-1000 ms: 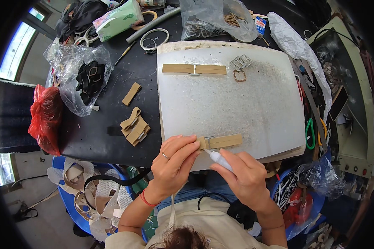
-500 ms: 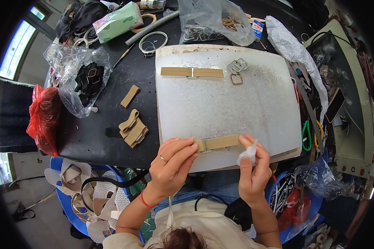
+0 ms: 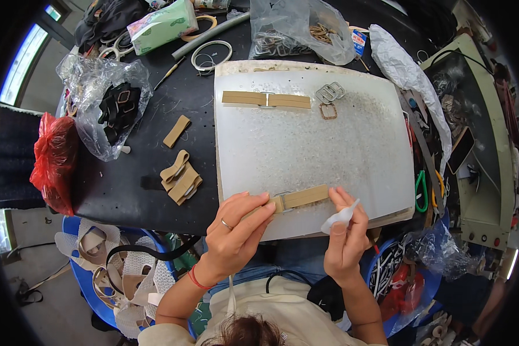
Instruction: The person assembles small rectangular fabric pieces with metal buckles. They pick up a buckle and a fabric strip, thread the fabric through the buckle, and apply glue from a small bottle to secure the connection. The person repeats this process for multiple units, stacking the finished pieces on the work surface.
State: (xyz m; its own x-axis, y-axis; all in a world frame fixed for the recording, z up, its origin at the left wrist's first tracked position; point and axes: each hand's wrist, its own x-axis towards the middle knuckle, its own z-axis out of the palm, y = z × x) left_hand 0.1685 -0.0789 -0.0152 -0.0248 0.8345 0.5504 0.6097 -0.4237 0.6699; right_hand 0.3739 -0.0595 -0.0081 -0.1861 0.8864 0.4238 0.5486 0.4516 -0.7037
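A tan strap (image 3: 308, 196) with a metal buckle (image 3: 284, 202) lies at the near edge of the white board (image 3: 340, 144). My left hand (image 3: 236, 228) is closed on the strap's left end, fingers together, covering that part. In my right hand (image 3: 347, 239) a small white squeeze bottle with a pointed nozzle (image 3: 341, 217) is pinched between thumb and fingers, while its fingertips touch the strap's right end. Farther up the board rests a second tan strap (image 3: 294, 101) with a buckle at its middle. Several loose metal buckles (image 3: 328, 92) are to its right.
On the black table left of the board are looped tan straps (image 3: 181, 181) and a single short piece (image 3: 176, 131). A clear bag of black straps (image 3: 118, 112) and a red plastic bag (image 3: 55, 161) sit farther left. Green-handled scissors (image 3: 421, 190) lie at right.
The bottle has tipped over more, its nozzle now slanting up to the right. The strap's right end has shifted slightly, and the whole view has moved a little. My left hand keeps its hold.
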